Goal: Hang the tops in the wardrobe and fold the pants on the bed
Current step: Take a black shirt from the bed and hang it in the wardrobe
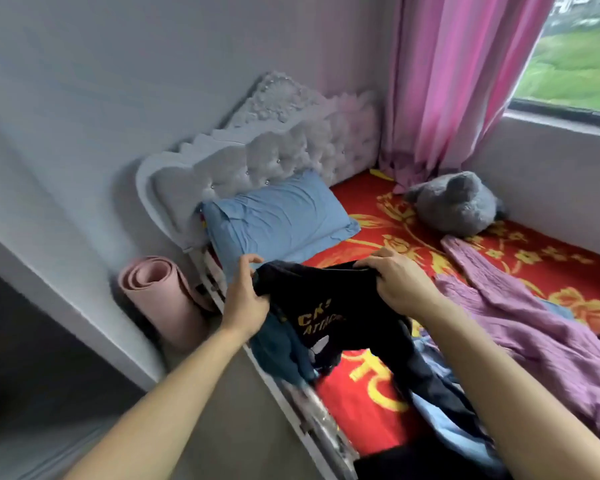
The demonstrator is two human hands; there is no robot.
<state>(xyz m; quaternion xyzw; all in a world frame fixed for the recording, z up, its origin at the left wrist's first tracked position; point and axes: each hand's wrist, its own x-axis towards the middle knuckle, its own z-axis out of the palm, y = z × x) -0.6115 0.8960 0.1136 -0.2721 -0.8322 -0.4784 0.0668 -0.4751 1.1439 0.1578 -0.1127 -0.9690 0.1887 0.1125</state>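
**Black garment (329, 306): opening the upper edge for sorting**

Both hands are clamping on the black garment. The left hand (245, 299) is gripping one end of its upper edge and the right hand (399, 285) is gripping the other. The hands are apart, with the cloth bunching between them. The garment is hanging above the near edge of the bed (371, 420), and its lower part is trailing onto the clothes heaped there.

Procedure, as judged for this step:
- Draw the hands further apart until the edge is lying taut.
- Keep both hands level so the folds are dropping out.
- Lift the cloth clear of the teal garment (278, 351) beneath it, so nothing is dragging along.

The fabric is looking soft and creased. Yellow lettering is showing across the front, partly lost in folds, with a white patch below. Whether it is a top or pants cannot yet be told.
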